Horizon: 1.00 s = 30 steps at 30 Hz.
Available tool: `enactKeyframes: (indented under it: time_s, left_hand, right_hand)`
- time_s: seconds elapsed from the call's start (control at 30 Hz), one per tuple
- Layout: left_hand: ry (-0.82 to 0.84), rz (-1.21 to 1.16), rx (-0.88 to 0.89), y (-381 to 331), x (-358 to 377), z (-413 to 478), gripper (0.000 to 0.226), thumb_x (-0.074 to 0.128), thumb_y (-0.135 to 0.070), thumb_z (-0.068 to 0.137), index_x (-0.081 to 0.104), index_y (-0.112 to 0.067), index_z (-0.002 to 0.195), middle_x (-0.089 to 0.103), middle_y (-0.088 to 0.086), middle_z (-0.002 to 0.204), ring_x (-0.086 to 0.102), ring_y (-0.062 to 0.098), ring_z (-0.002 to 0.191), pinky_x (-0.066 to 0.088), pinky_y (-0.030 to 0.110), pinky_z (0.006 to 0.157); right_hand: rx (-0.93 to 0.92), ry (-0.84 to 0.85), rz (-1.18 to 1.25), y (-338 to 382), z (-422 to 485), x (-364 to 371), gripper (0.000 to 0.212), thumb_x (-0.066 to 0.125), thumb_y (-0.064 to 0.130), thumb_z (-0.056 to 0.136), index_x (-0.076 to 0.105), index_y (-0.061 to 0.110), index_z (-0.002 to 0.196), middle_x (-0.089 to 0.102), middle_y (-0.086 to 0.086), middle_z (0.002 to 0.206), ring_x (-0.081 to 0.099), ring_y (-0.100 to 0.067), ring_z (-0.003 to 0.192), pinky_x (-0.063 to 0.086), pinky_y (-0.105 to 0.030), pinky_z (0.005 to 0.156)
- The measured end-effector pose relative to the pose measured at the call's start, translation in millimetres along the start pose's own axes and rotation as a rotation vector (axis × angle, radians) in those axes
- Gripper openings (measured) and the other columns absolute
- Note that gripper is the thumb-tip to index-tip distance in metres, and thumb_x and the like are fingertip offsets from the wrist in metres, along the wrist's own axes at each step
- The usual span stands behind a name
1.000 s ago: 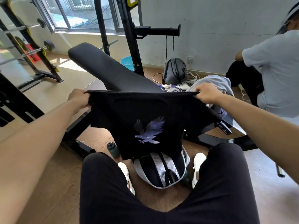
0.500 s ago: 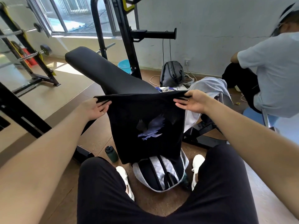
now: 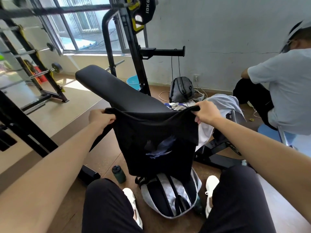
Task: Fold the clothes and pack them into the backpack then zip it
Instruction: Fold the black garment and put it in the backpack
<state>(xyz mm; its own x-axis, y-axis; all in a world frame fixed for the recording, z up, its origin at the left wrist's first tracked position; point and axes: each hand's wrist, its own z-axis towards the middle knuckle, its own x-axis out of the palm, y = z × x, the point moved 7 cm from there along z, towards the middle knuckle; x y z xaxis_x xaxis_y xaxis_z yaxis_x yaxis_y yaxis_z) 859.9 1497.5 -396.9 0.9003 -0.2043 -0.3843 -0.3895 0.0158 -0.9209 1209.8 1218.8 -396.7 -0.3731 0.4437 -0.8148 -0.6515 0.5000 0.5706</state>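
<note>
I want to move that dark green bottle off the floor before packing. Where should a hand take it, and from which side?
Probably by the body just under the black cap, reaching down from above: the dark green bottle stands upright on the brown floor, its top clear, with the hanging black T-shirt close on its right.

Bare forearms, no sleeves, watch or rings showing, entering from lower left and right edge of the frame; left hand [image 3: 101, 118] and right hand [image 3: 207, 113] likewise bare, no gloves. Black trousers [image 3: 107, 209] over both thighs across the bottom of the frame, plain matte fabric with no visible markings. White shoes [image 3: 211, 187] low in the frame, one at centre left and one at centre right, the right one with white laces showing.
</note>
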Motion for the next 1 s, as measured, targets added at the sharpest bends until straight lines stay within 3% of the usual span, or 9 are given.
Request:
enactKeyframes:
  time_s: [0.1, 0.2, 0.3, 0.43, 0.47, 0.53, 0.63, 0.83, 1.0]
  left_hand:
    - [-0.021, 0.043, 0.024, -11.0, -8.1, -4.3, 0.017, 0.084, -0.001, 0.074, 0.072, -0.013, 0.074, 0.076, 0.008, 0.073, 0.077, 0.023, 0.072, 0.064, 0.035, 0.08]
    - [-0.066, 0.216, 0.112, -25.0, -15.9, -5.7, 0.01, 0.082, -0.016, 0.079, 0.073, -0.014, 0.076, 0.074, 0.003, 0.065, 0.076, 0.024, 0.076, 0.061, 0.034, 0.083]
    - [0.035, 0.127, 0.21, -35.7, -10.1, -7.0, 0.009, 0.08, -0.022, 0.085, 0.072, -0.02, 0.089, 0.072, -0.001, 0.082, 0.068, 0.021, 0.088, 0.052, 0.033, 0.088]
    - [0.21, -0.424, 0.134, -46.3, -8.0, -5.6, 0.021, 0.068, -0.022, 0.097, 0.068, -0.014, 0.116, 0.074, 0.002, 0.112, 0.067, 0.019, 0.107, 0.053, 0.036, 0.093]
    - [0.219, -0.485, 0.115, -45.2, -8.0, -3.8, 0.029, 0.067, -0.023, 0.097, 0.066, -0.012, 0.123, 0.073, 0.003, 0.116, 0.069, 0.019, 0.106, 0.054, 0.036, 0.09]
    - [0.191, -0.322, 0.088, -36.8, -3.9, -2.3, 0.04, 0.071, -0.026, 0.095, 0.065, -0.009, 0.13, 0.074, 0.006, 0.114, 0.071, 0.02, 0.097, 0.057, 0.035, 0.081]
    - [0.109, -0.123, 0.023, -17.5, 5.6, -4.0, 0.029, 0.074, -0.025, 0.09, 0.071, -0.013, 0.115, 0.075, 0.01, 0.107, 0.072, 0.026, 0.093, 0.06, 0.04, 0.08]
    - [0.044, -0.11, -0.084, -13.3, 21.1, -18.9, 0.021, 0.075, -0.032, 0.08, 0.071, -0.019, 0.095, 0.075, 0.009, 0.103, 0.072, 0.029, 0.093, 0.062, 0.046, 0.083]
    - [0.08, -0.146, -0.096, -29.1, 43.6, -42.5, 0.034, 0.075, -0.034, 0.083, 0.068, -0.014, 0.109, 0.071, 0.006, 0.108, 0.067, 0.027, 0.1, 0.06, 0.039, 0.081]
  right_hand:
    - [-0.005, -0.126, -0.173, 5.2, -0.9, -15.7, 0.031, 0.067, 0.04, 0.09, 0.059, 0.022, 0.066, 0.07, -0.007, 0.076, 0.069, -0.034, 0.08, 0.058, -0.043, 0.073]
    - [0.013, -0.161, -0.076, 6.2, 2.4, -17.6, 0.035, 0.072, 0.044, 0.086, 0.065, 0.016, 0.066, 0.068, -0.009, 0.075, 0.065, -0.033, 0.079, 0.053, -0.041, 0.069]
    - [0.027, -0.174, 0.308, 7.8, 3.6, -18.8, 0.031, 0.077, 0.032, 0.086, 0.069, 0.005, 0.072, 0.065, -0.007, 0.073, 0.061, -0.023, 0.075, 0.048, -0.04, 0.07]
    - [0.05, -0.246, 1.003, 8.1, 4.0, -31.2, 0.008, 0.078, 0.018, 0.087, 0.077, 0.01, 0.089, 0.076, -0.005, 0.087, 0.071, -0.016, 0.079, 0.06, -0.034, 0.077]
    - [0.062, -0.281, 1.005, 4.8, 5.0, -34.9, 0.008, 0.079, 0.021, 0.087, 0.077, 0.013, 0.086, 0.076, -0.003, 0.085, 0.071, -0.016, 0.078, 0.061, -0.035, 0.075]
    - [0.082, -0.284, 0.675, 1.2, 7.7, -38.1, 0.022, 0.078, 0.029, 0.086, 0.072, 0.012, 0.073, 0.069, 0.0, 0.073, 0.065, -0.016, 0.073, 0.054, -0.037, 0.067]
    - [0.161, -0.206, 0.269, -2.0, 3.5, -27.4, 0.042, 0.072, 0.031, 0.088, 0.054, 0.013, 0.055, 0.052, -0.002, 0.058, 0.055, -0.023, 0.067, 0.037, -0.034, 0.058]
    - [0.333, -0.206, 0.418, 0.3, -5.8, -15.3, 0.039, 0.073, 0.032, 0.088, 0.052, 0.012, 0.061, 0.058, -0.003, 0.069, 0.063, -0.029, 0.082, 0.053, -0.043, 0.08]
    - [0.338, -0.213, 0.53, 12.0, -5.8, -5.1, 0.037, 0.074, 0.038, 0.085, 0.069, 0.002, 0.08, 0.071, -0.012, 0.088, 0.07, -0.031, 0.09, 0.059, -0.049, 0.087]
